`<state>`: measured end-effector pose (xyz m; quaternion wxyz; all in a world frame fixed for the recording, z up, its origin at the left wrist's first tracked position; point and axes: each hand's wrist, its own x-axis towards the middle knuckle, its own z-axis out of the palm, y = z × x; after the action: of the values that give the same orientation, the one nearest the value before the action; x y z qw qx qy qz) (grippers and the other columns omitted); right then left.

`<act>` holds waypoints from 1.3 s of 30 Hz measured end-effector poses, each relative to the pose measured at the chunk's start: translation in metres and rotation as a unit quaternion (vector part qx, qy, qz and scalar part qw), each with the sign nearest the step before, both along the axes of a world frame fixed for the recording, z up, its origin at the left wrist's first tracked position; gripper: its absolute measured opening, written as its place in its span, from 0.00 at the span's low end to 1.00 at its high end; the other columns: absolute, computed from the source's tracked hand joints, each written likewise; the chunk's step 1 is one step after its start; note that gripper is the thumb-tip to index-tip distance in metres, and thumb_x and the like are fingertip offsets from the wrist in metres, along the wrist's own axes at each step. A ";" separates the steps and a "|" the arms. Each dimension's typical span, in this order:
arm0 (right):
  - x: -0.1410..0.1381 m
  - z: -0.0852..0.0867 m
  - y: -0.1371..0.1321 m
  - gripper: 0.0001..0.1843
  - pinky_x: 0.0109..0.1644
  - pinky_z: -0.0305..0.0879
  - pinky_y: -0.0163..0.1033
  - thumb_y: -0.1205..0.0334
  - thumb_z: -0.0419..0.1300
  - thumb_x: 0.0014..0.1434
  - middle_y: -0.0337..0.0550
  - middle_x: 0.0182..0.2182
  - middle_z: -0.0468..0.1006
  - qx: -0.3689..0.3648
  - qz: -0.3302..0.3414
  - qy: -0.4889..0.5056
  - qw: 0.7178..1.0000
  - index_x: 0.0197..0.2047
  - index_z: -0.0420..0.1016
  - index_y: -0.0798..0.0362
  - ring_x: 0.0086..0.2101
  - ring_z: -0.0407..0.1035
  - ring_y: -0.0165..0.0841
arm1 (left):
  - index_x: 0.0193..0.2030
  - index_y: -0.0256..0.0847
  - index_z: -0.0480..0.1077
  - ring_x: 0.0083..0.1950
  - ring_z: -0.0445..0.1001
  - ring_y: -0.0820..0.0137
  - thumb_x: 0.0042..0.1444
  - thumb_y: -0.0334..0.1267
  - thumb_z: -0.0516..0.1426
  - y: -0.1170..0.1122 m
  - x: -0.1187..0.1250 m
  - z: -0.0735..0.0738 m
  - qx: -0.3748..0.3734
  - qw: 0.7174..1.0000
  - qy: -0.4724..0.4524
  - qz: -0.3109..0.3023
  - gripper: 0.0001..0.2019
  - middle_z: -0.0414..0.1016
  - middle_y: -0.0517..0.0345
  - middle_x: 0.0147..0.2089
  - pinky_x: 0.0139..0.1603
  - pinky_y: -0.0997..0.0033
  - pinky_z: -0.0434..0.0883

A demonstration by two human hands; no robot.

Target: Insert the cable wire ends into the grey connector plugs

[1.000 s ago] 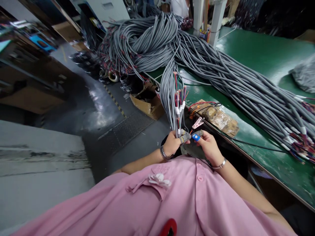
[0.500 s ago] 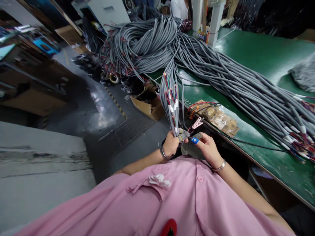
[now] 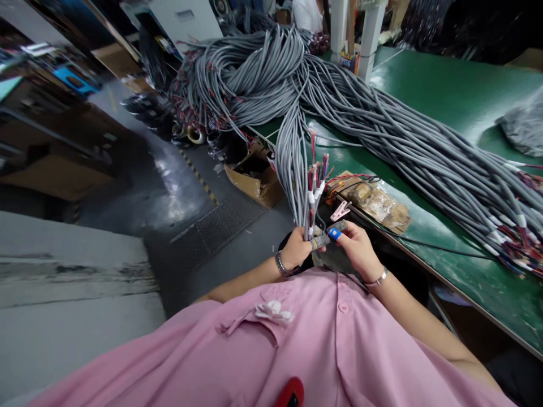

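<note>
My left hand (image 3: 297, 249) is closed round a bunch of grey cables (image 3: 292, 152) whose stripped ends (image 3: 316, 181), with white sleeves and red, green and blue wires, stick upward. My right hand (image 3: 356, 249), with a blue cot on the thumb and a grey cot on a finger, pinches at the same wire ends beside the left thumb. Both hands are in front of my pink shirt, just off the edge of the green table (image 3: 445, 96). The cables run up onto the table into a big grey pile (image 3: 250, 73).
A wide sheaf of grey cables (image 3: 424, 152) crosses the table to coloured ends at the right. A taped brown fixture (image 3: 373, 200) with a pink clip (image 3: 340, 211) sits at the table edge. A cardboard box (image 3: 254, 175) stands on the floor. A grey bag (image 3: 526, 121) lies far right.
The upright wire ends swung left, then back right toward the fixture. My right hand moved a little closer to the left, pinching at the ends.
</note>
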<state>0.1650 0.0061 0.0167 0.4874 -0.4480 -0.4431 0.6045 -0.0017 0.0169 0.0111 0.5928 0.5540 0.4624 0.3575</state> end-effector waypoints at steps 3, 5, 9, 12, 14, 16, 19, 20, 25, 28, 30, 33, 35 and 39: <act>-0.004 -0.004 -0.001 0.15 0.29 0.67 0.38 0.50 0.66 0.51 0.38 0.24 0.74 -0.010 0.012 0.033 0.999 0.29 0.70 0.51 0.24 0.68 0.31 | 0.23 0.34 0.73 0.24 0.68 0.75 0.45 0.48 0.66 0.003 -0.003 0.002 -0.017 0.998 0.015 -0.057 0.17 0.73 0.56 0.22 0.29 0.75 0.66; -0.006 -0.006 -0.003 0.14 0.27 0.67 0.39 0.50 0.66 0.52 0.38 0.24 0.75 -0.024 0.030 0.051 0.998 0.31 0.69 0.51 0.22 0.69 0.32 | 0.24 0.34 0.73 0.24 0.69 0.74 0.43 0.47 0.67 0.004 -0.004 0.003 -0.029 0.995 0.027 -0.092 0.16 0.74 0.56 0.22 0.29 0.75 0.67; -0.008 -0.011 -0.003 0.16 0.29 0.67 0.39 0.48 0.65 0.52 0.38 0.25 0.75 -0.034 0.021 0.033 0.999 0.32 0.69 0.51 0.23 0.69 0.31 | 0.24 0.34 0.72 0.23 0.69 0.74 0.43 0.47 0.67 0.004 -0.005 0.002 -0.036 0.995 0.019 -0.093 0.16 0.74 0.57 0.22 0.28 0.75 0.67; -0.006 -0.015 -0.001 0.16 0.31 0.64 0.36 0.48 0.66 0.51 0.38 0.25 0.74 -0.027 -0.030 0.004 0.999 0.31 0.71 0.52 0.25 0.65 0.29 | 0.25 0.34 0.72 0.23 0.67 0.75 0.45 0.48 0.66 0.003 -0.005 -0.001 -0.034 0.999 -0.018 -0.038 0.17 0.73 0.58 0.21 0.28 0.75 0.65; -0.003 -0.017 0.000 0.15 0.30 0.62 0.35 0.49 0.66 0.51 0.38 0.26 0.73 -0.026 -0.054 -0.003 0.998 0.32 0.72 0.52 0.25 0.63 0.28 | 0.24 0.34 0.72 0.22 0.66 0.76 0.46 0.49 0.65 0.002 -0.004 -0.002 -0.031 0.999 -0.033 -0.011 0.17 0.73 0.57 0.21 0.27 0.75 0.63; 0.000 -0.019 0.001 0.15 0.29 0.60 0.34 0.50 0.66 0.51 0.36 0.25 0.71 -0.027 -0.066 0.001 0.997 0.32 0.72 0.52 0.25 0.61 0.27 | 0.23 0.34 0.72 0.22 0.66 0.77 0.48 0.49 0.65 0.002 -0.005 -0.003 -0.023 0.999 -0.037 0.004 0.18 0.73 0.56 0.22 0.26 0.75 0.62; 0.004 -0.021 0.002 0.14 0.28 0.59 0.34 0.51 0.66 0.51 0.33 0.22 0.67 -0.029 -0.079 0.027 0.996 0.30 0.70 0.52 0.23 0.58 0.26 | 0.22 0.34 0.72 0.22 0.65 0.76 0.49 0.49 0.64 0.002 -0.005 -0.002 -0.020 0.999 -0.037 0.016 0.18 0.73 0.56 0.22 0.26 0.75 0.61; 0.005 -0.022 0.002 0.14 0.28 0.59 0.34 0.51 0.66 0.52 0.33 0.21 0.65 -0.031 -0.081 0.041 0.995 0.29 0.70 0.52 0.23 0.57 0.26 | 0.22 0.34 0.72 0.22 0.66 0.76 0.49 0.49 0.64 0.002 -0.006 -0.002 -0.021 0.999 -0.040 0.020 0.18 0.73 0.56 0.22 0.26 0.74 0.61; 0.006 -0.020 0.000 0.15 0.30 0.61 0.34 0.49 0.64 0.54 0.34 0.22 0.66 -0.071 -0.047 0.086 0.993 0.30 0.70 0.52 0.23 0.59 0.26 | 0.23 0.34 0.72 0.22 0.65 0.77 0.49 0.49 0.64 0.001 -0.005 -0.001 -0.019 0.999 -0.039 0.025 0.18 0.72 0.56 0.21 0.25 0.75 0.60; 0.005 -0.011 0.000 0.16 0.31 0.60 0.34 0.49 0.66 0.52 0.37 0.28 0.72 -0.079 0.007 0.072 0.994 0.37 0.74 0.52 0.26 0.62 0.26 | 0.22 0.34 0.72 0.22 0.65 0.76 0.49 0.49 0.64 0.001 -0.005 -0.002 -0.012 0.999 -0.025 0.018 0.18 0.72 0.56 0.21 0.26 0.75 0.60; 0.003 -0.005 0.002 0.17 0.31 0.60 0.34 0.51 0.68 0.50 0.38 0.31 0.74 -0.058 0.030 0.061 0.996 0.39 0.75 0.52 0.28 0.63 0.27 | 0.22 0.34 0.72 0.22 0.65 0.76 0.49 0.49 0.64 0.001 -0.004 -0.002 -0.010 1.000 -0.019 0.009 0.18 0.72 0.57 0.20 0.26 0.75 0.60; -0.001 0.003 0.003 0.14 0.31 0.61 0.35 0.52 0.68 0.49 0.38 0.28 0.75 -0.034 0.036 0.044 0.998 0.33 0.74 0.52 0.27 0.64 0.28 | 0.21 0.34 0.72 0.22 0.64 0.77 0.48 0.49 0.65 0.001 -0.004 -0.002 -0.016 1.000 -0.010 -0.004 0.18 0.71 0.57 0.20 0.26 0.75 0.60; -0.003 0.003 0.003 0.14 0.31 0.61 0.36 0.51 0.68 0.49 0.38 0.24 0.74 -0.028 0.032 0.034 0.999 0.29 0.73 0.52 0.25 0.64 0.29 | 0.22 0.34 0.72 0.22 0.64 0.77 0.48 0.49 0.65 0.001 -0.004 -0.003 -0.021 1.000 -0.004 -0.009 0.18 0.71 0.57 0.20 0.25 0.75 0.60; -0.005 -0.006 0.001 0.14 0.30 0.59 0.35 0.50 0.67 0.50 0.38 0.24 0.74 -0.027 0.013 0.017 0.999 0.30 0.72 0.52 0.25 0.63 0.28 | 0.22 0.34 0.73 0.22 0.64 0.77 0.49 0.48 0.64 0.001 -0.004 -0.005 -0.011 1.000 -0.016 0.008 0.17 0.72 0.56 0.21 0.25 0.75 0.59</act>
<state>0.1598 0.0073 0.0110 0.4749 -0.4448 -0.4241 0.6298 -0.0057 0.0182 0.0065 0.6031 0.5380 0.4614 0.3659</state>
